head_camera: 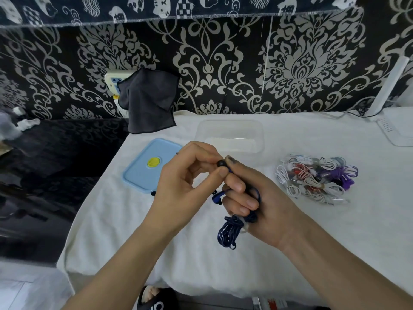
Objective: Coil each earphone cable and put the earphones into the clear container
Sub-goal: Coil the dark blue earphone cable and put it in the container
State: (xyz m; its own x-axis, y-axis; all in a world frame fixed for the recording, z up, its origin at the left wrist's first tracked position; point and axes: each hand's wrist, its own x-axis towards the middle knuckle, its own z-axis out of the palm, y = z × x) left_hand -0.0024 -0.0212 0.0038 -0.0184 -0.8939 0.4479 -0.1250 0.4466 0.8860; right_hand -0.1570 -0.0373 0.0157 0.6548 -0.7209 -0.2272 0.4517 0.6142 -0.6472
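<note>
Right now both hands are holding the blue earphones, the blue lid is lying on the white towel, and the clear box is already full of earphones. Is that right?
Not quite. The head view shows the clear box empty. The other earphones lie in a pile on the white towel. The rest holds: left hand and right hand hold the blue earphones, and the blue lid lies on the towel.

Dark blue earphone cable [228,231], black earbud tip [221,163]. Light blue lid [143,173] with yellow round spot [153,162], left. White towel [201,253] covering table. Pile of white, red, purple earphones [315,179], right. Dark grey cloth [148,101], far. Wall [245,63] black with silver damask.
</note>
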